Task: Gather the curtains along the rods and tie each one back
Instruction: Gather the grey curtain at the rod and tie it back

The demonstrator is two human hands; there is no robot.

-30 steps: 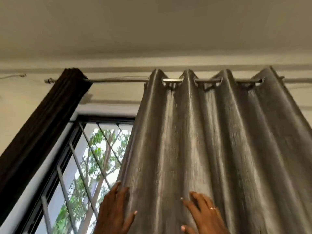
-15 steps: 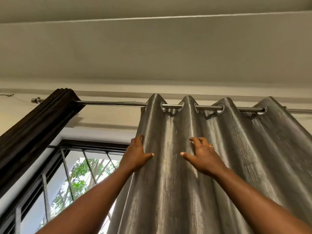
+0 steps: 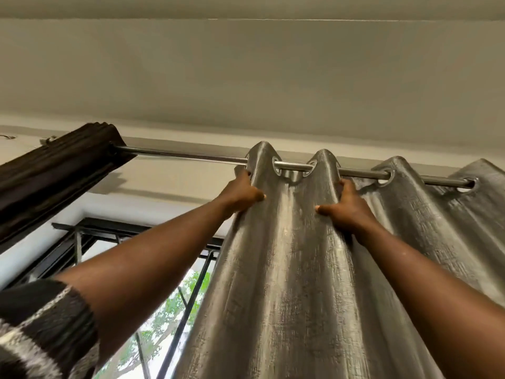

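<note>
Both arms raised, left hand [image 3: 241, 191] and right hand [image 3: 345, 207] grip grey curtain [image 3: 287, 269].

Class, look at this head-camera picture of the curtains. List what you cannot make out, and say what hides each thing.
All in the head view:
1. Fingers of the left hand: behind the edge of the grey curtain.
2. Fingers of the right hand: tucked into a fold.
3. The right end of the rod: behind the grey curtain.
4. Lower parts of the dark curtain and grey curtain, and any tie-backs: cut off by the frame edges.
</note>
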